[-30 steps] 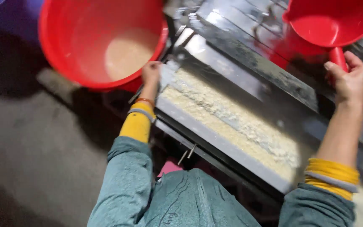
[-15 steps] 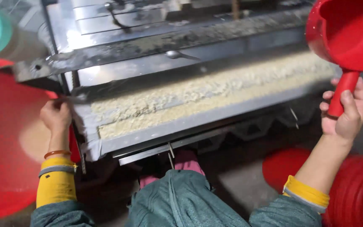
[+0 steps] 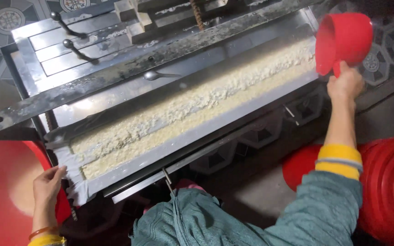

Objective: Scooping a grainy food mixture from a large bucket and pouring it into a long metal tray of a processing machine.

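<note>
Teal sleeves (image 3: 324, 205) (yellow cuffs (image 3: 339, 161))

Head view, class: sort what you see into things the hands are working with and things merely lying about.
In use: red scoop in right hand; metal trough of pale crumbly mash; red basin by left hand.

Lying about: red tubs on floor; metal levers.

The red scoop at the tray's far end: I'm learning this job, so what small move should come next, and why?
Probably lower the red scoop to the pale crumbly mash. The right hand holds it by the handle, raised and tipped on its side above the right end of the long metal tray, not touching the mash. The left hand grips the red basin at the other end.
</note>
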